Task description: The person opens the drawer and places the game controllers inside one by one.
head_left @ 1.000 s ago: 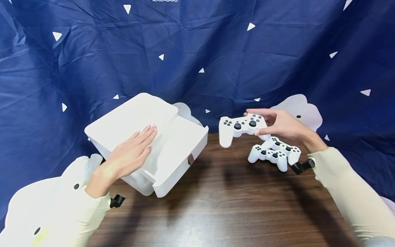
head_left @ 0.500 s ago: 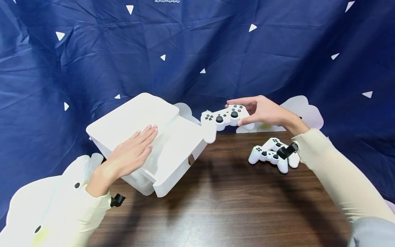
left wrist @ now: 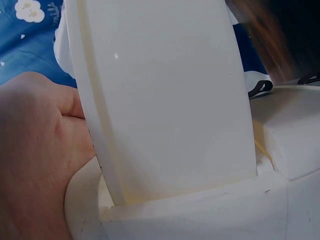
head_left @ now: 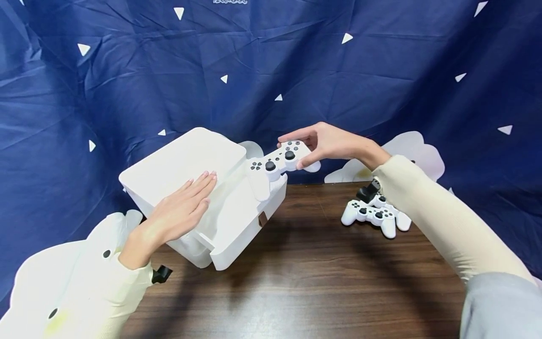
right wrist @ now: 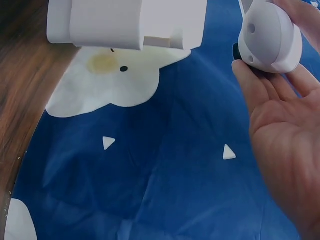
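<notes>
A white box point(head_left: 186, 157) stands tilted in view at the left, its drawer point(head_left: 243, 242) pulled out toward the lower right. My left hand point(head_left: 171, 216) lies with straight fingers on the box top near the drawer. Over the drawer's far right part, my right hand point(head_left: 334, 143) pinches a white game controller point(head_left: 280, 163) by one grip, thumb in front and fingers behind. In the right wrist view the controller's rounded end point(right wrist: 272, 37) shows between thumb and fingers. The left wrist view has the left hand point(left wrist: 40, 155) partly behind a white panel point(left wrist: 165, 100).
Two more white controllers lie overlapping on the brown wooden table point(head_left: 313, 282); the front controller point(head_left: 367, 214) partly covers the rear controller point(head_left: 403, 220). A small brown tab point(head_left: 262, 219) sits on the drawer front. A blue patterned cloth point(head_left: 296, 66) hangs behind.
My right hand has carried the controller leftward, from beside the box to over the open drawer. The left hand, box and other controllers have stayed put.
</notes>
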### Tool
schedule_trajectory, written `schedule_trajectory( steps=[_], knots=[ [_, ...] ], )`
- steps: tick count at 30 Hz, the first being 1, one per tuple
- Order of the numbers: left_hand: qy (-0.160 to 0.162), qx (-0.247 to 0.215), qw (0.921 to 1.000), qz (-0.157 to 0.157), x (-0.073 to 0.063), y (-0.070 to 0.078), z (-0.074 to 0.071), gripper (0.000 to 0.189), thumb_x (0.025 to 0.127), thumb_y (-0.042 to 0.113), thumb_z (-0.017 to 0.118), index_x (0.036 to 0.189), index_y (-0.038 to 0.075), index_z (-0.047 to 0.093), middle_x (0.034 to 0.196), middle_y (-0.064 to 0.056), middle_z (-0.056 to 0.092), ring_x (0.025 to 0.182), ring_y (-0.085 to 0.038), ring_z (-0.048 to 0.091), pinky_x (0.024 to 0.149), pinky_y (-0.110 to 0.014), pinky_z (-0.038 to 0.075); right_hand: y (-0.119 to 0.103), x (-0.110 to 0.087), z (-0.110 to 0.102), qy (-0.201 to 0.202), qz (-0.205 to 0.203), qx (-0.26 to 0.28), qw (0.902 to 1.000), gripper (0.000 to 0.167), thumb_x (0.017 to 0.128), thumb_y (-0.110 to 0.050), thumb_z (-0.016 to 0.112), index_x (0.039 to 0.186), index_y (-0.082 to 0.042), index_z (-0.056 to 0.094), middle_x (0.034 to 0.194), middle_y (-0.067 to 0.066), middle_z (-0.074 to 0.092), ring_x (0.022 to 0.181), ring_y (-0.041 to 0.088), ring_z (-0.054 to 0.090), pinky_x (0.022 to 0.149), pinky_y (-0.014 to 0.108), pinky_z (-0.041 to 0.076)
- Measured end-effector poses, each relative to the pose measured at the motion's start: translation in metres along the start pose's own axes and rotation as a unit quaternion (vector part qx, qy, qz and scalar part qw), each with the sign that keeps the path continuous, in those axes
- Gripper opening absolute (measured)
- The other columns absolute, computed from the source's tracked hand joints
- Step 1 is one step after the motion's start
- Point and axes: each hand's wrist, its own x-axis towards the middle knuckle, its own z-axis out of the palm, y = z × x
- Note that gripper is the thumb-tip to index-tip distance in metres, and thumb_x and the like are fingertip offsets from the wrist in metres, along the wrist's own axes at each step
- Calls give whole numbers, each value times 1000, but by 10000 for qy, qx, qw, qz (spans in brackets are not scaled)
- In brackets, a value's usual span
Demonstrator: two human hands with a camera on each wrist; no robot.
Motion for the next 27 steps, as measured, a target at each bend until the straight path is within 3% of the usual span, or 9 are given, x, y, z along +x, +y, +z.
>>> schedule_trajectory(
  steps=[13, 20, 24, 27],
  knots=[
    [24, -61, 10000, -33, 0, 1, 0, 58, 116, 30, 32, 170, 11, 23, 180, -2, 17, 168, -24, 14, 138, -51, 15, -16, 47, 26, -851, -167, -186, 9961, 72, 83, -16, 90, 151, -19, 63, 119, 6, 78, 103, 22, 73, 89, 26, 61],
    [30, -131, 9999, -51, 1, 1, 0, 58, 116, 31, 31, 170, 11, 24, 180, -2, 17, 168, -24, 15, 138, -50, 16, -31, 66, 38, -1103, -228, -799, 9904, 74, 82, -20, 90, 151, -18, 63, 114, -1, 77, 99, 15, 69, 86, 23, 57],
    [47, -154, 9999, -64, 0, 0, -1, 58, 116, 31, 31, 170, 11, 25, 180, -1, 17, 168, -23, 15, 138, -51, 16, -41, 78, 46, -1155, -298, -1251, 9849, 72, 81, -25, 91, 149, -23, 65, 80, -7, 57, 77, 13, 53, 69, 23, 44],
    [27, -177, 9998, -81, 0, -1, -2, 58, 116, 32, 30, 170, 12, 25, 180, 0, 17, 168, -23, 14, 138, -50, 15, -45, 85, 51, -1238, -313, -1428, 9815, 72, 80, -28, 91, 148, -25, 66, 72, -6, 40, 72, 14, 45, 65, 26, 36]
  ],
)
